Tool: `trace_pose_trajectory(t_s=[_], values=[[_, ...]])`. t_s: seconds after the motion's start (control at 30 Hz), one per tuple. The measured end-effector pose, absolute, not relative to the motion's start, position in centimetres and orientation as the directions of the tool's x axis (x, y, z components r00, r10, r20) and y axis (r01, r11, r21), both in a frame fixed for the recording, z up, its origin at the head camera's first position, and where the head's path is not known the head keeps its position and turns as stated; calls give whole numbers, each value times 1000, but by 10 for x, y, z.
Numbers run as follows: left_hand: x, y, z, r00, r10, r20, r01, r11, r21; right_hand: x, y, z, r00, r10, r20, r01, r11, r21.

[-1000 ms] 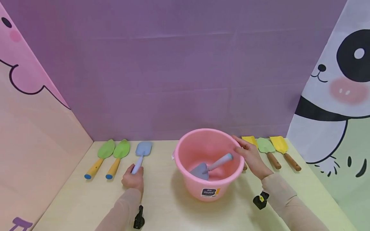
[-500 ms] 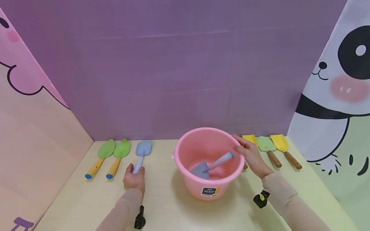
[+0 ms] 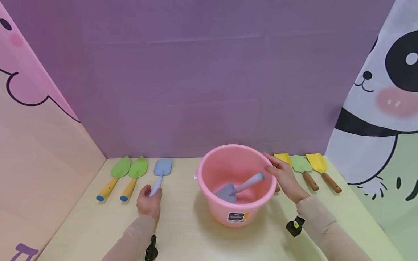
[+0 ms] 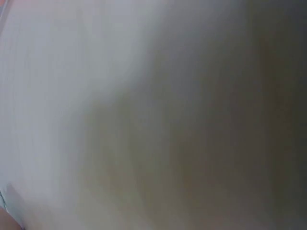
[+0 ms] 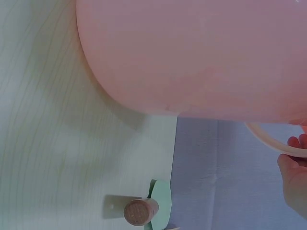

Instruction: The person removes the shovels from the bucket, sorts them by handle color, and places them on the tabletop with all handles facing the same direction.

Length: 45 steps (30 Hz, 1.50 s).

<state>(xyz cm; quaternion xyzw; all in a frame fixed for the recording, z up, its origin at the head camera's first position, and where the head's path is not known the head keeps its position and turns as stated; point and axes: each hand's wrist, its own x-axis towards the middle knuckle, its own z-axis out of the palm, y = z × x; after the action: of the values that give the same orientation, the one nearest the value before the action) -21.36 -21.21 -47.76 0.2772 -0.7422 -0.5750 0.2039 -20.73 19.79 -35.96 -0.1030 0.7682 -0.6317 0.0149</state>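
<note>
A pink bucket [image 3: 217,208] stands upright on the table, right of centre in the head view. Inside it lies a blue-grey trowel [image 3: 226,193], its pale handle leaning up toward the right rim. My right hand [image 3: 286,179] holds that rim, thumb over the inner side. In the right wrist view, the bucket wall [image 5: 192,57] fills the top and part of my right hand [image 5: 295,179] shows at the edge. On the left, my left hand [image 3: 149,203] grips the handle end of a light blue shovel [image 3: 163,167] lying on the table. The left wrist view shows mostly blurred tabletop.
Left of the blue shovel lie two green trowels [image 3: 121,166] [image 3: 138,167] with yellow handles. Behind my right hand are a yellow shovel [image 3: 283,158], a pale green trowel [image 3: 301,164] and another yellow shovel [image 3: 316,162]. A purple backdrop [image 3: 209,79] rises behind the table [image 3: 183,232].
My left wrist has swung slightly to the left, while the hand stays at the blue shovel's handle. The bucket and right hand stay in place; the head view shifts a little.
</note>
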Motion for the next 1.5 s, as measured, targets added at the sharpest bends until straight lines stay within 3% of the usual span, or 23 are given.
trace_pose_trajectory(t_s=[0.3,0.57,0.73,1.1,1.5], values=[[-211,-223,-472,-849,-527,-45,-188,221,957,-210,195,-358,-977,-183,107,-139,167,-976],[-207,-230,-453,-933,-358,-47,-224,472,853,-209,195,-357,-977,-188,102,-133,159,-978],[-212,-228,-442,-952,-303,-35,-195,517,834,-208,197,-358,-979,-176,105,-133,161,-978],[-213,-214,-402,-976,-216,30,-75,464,883,-207,196,-359,-981,-168,97,-124,159,-979],[-206,-194,-353,-996,-28,87,70,377,923,-209,198,-361,-980,-173,98,-125,152,-981]])
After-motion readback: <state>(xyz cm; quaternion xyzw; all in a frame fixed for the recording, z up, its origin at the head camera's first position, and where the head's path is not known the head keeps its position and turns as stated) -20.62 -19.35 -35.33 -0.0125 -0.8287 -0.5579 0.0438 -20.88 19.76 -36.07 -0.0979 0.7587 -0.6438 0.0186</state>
